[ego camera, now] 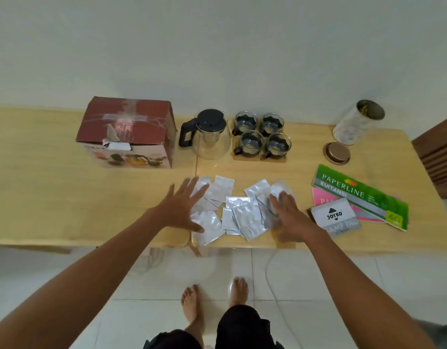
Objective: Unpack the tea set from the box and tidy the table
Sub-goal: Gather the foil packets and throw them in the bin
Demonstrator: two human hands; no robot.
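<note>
Both hands are spread flat, fingers wide, over silver sachets [242,212] scattered on the wooden table [41,192]; nothing is gripped. The left hand [182,205] covers the left edge, the right hand [289,215] the right. Behind them, box [126,134], glass teapot [209,134] and four cups [262,137] are lined up
</note>
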